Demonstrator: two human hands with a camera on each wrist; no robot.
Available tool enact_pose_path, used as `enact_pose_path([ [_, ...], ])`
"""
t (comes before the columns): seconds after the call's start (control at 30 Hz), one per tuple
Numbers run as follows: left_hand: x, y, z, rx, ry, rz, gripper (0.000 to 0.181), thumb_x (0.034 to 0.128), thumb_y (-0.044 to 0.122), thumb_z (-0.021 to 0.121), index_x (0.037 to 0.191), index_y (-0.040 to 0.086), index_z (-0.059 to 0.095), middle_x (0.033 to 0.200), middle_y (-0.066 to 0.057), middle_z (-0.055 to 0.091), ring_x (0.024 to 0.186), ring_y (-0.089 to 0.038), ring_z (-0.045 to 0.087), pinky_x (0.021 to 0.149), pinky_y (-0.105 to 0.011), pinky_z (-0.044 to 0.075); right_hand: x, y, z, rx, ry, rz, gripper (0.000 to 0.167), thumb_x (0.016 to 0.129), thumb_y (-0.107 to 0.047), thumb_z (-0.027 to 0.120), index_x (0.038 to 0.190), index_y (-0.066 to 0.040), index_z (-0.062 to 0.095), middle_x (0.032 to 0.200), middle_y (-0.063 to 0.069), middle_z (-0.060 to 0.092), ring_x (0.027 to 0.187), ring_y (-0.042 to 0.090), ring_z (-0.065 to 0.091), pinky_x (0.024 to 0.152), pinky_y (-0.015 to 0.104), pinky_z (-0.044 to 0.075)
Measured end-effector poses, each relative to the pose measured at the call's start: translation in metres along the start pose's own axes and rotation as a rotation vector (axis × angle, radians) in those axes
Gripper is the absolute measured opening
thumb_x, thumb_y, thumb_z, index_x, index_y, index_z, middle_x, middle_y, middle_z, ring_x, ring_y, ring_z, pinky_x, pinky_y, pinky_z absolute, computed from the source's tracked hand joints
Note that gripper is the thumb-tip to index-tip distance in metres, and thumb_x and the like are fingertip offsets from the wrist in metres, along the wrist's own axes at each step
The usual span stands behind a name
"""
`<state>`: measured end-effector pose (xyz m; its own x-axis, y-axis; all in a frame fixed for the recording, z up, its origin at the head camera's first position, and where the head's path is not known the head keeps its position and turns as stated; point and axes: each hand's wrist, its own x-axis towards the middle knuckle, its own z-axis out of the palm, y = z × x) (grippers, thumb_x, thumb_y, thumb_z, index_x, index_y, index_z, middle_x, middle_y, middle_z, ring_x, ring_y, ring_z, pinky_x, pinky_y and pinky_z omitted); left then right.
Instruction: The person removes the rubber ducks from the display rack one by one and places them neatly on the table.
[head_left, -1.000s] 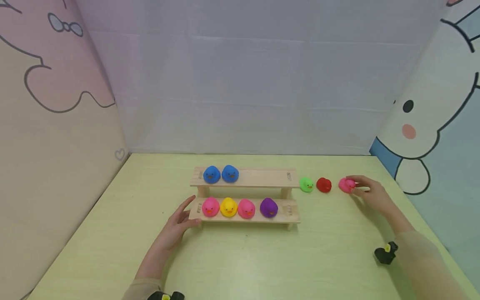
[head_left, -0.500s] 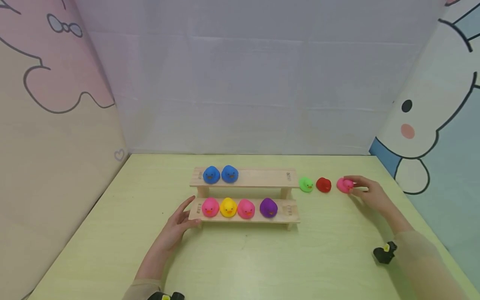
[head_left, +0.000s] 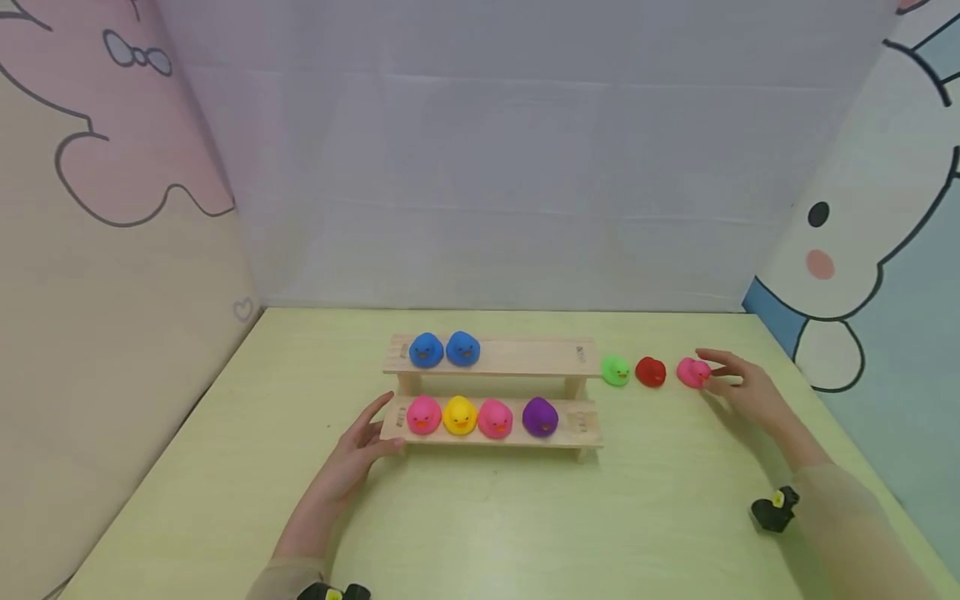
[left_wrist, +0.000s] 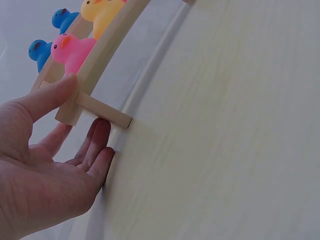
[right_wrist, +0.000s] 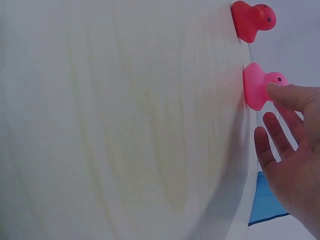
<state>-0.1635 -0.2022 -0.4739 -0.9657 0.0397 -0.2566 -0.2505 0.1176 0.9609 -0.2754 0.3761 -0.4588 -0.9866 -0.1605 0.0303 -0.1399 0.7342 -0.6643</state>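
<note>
Head view: the right hand (head_left: pixel 750 398) has its thumb and forefinger closed about the head end of a pink duck (head_left: pixel 688 373), which sits on the surface (head_left: pixel 525 533) at the right end of a short row, beside a red duck (head_left: pixel 650 372) and a green duck (head_left: pixel 616 370). A light pinch seems best, as the duck looks soft and smooth; a hold nearer the body would probably be steadier, and any lift should go straight up, clear of the red duck.

The left hand (head_left: pixel 351 454) holds the left end of the lower shelf (head_left: pixel 579 421) of a wooden rack, thumb in front, forefinger behind. Gentle, even pressure should keep the rack from sliding or tipping.

On the upper shelf (head_left: pixel 525 357) two blue ducks (head_left: pixel 426 350) sit at the left. The lower shelf carries a pink one, a yellow duck (head_left: pixel 460 415), another pink, then a purple duck (head_left: pixel 540 417) slightly apart.
</note>
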Motion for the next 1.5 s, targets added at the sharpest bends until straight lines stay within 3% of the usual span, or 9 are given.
enact_pose_path([
  [0.07, 0.001, 0.000, 0.000, -0.002, 0.006, -0.007, 0.075, 0.0930, 0.015, 0.066, 0.155, 0.034, 0.027, 0.149, -0.019, 0.043, 0.125, -0.025, 0.054, 0.119, -0.057, 0.023, -0.002, 0.000, -0.003, -0.013, 0.019, -0.021, 0.057, 0.099, -0.021, 0.058, 0.150, -0.004, 0.038, 0.150, 0.029, 0.039, 0.123, 0.049, 0.047, 0.091, 0.056, 0.048],
  [0.2, 0.003, 0.000, 0.001, -0.007, 0.007, -0.010, 0.076, 0.0923, 0.015, 0.066, 0.155, 0.035, 0.028, 0.149, -0.018, 0.044, 0.127, -0.028, 0.052, 0.120, -0.059, 0.022, -0.003, -0.003, -0.010, -0.036, 0.079, -0.063, 0.057, 0.098, -0.020, 0.061, 0.148, -0.003, 0.040, 0.146, 0.029, 0.043, 0.119, 0.043, 0.050, 0.084, 0.020, 0.046],
  [0.3, 0.004, 0.000, 0.001, -0.011, 0.008, -0.015, 0.076, 0.0917, 0.015, 0.067, 0.154, 0.035, 0.029, 0.148, -0.017, 0.045, 0.127, -0.029, 0.052, 0.119, -0.059, 0.021, -0.003, -0.007, -0.012, -0.039, 0.132, -0.092, 0.056, 0.097, -0.019, 0.063, 0.146, -0.003, 0.043, 0.142, 0.029, 0.046, 0.113, 0.021, 0.052, 0.076, 0.005, 0.039],
  [0.47, 0.002, 0.001, 0.000, -0.007, 0.000, -0.007, 0.076, 0.0922, 0.015, 0.066, 0.155, 0.034, 0.028, 0.149, -0.018, 0.043, 0.128, -0.029, 0.051, 0.119, -0.061, 0.020, 0.001, -0.016, -0.012, -0.025, 0.202, -0.125, 0.054, 0.095, -0.020, 0.066, 0.144, -0.005, 0.047, 0.139, 0.022, 0.052, 0.105, -0.001, 0.047, 0.076, 0.002, 0.038],
  [0.67, 0.001, 0.001, 0.000, -0.014, -0.004, -0.007, 0.076, 0.0925, 0.015, 0.066, 0.155, 0.034, 0.027, 0.150, -0.019, 0.042, 0.130, -0.031, 0.049, 0.119, -0.062, 0.017, 0.004, -0.033, -0.008, 0.034, 0.258, -0.195, 0.051, 0.093, -0.015, 0.068, 0.141, -0.007, 0.052, 0.127, -0.018, 0.056, 0.102, -0.015, 0.046, 0.078, 0.001, 0.040],
  [0.73, 0.001, 0.001, 0.001, -0.014, -0.002, -0.012, 0.076, 0.0926, 0.015, 0.066, 0.155, 0.035, 0.027, 0.150, -0.018, 0.042, 0.131, -0.031, 0.049, 0.119, -0.063, 0.017, 0.005, -0.040, -0.006, 0.035, 0.261, -0.202, 0.050, 0.094, -0.015, 0.067, 0.141, -0.008, 0.052, 0.129, -0.014, 0.057, 0.103, -0.014, 0.046, 0.079, 0.001, 0.040],
  [0.93, 0.000, 0.002, 0.001, -0.016, -0.008, -0.013, 0.076, 0.0930, 0.015, 0.066, 0.155, 0.035, 0.027, 0.151, -0.019, 0.041, 0.131, -0.031, 0.048, 0.120, -0.062, 0.017, 0.003, -0.063, 0.001, 0.022, 0.284, -0.181, 0.049, 0.095, -0.024, 0.066, 0.140, -0.009, 0.052, 0.134, 0.020, 0.056, 0.105, -0.005, 0.048, 0.078, 0.002, 0.039],
  [1.13, 0.000, 0.002, 0.000, -0.019, -0.010, 0.003, 0.076, 0.0931, 0.013, 0.064, 0.156, 0.032, 0.026, 0.150, -0.020, 0.041, 0.127, -0.029, 0.052, 0.120, -0.059, 0.019, 0.002, -0.085, 0.009, 0.066, 0.305, -0.220, 0.046, 0.094, -0.019, 0.068, 0.136, -0.010, 0.056, 0.128, 0.017, 0.060, 0.104, -0.002, 0.051, 0.080, 0.006, 0.043],
  [1.5, 0.000, 0.000, -0.001, -0.018, -0.012, 0.016, 0.076, 0.0931, 0.013, 0.064, 0.156, 0.031, 0.026, 0.148, -0.021, 0.044, 0.122, -0.026, 0.055, 0.119, -0.057, 0.022, 0.000, -0.125, 0.028, 0.129, 0.311, -0.281, 0.042, 0.093, -0.017, 0.069, 0.134, -0.012, 0.059, 0.123, 0.014, 0.065, 0.100, -0.011, 0.051, 0.080, 0.005, 0.043],
])
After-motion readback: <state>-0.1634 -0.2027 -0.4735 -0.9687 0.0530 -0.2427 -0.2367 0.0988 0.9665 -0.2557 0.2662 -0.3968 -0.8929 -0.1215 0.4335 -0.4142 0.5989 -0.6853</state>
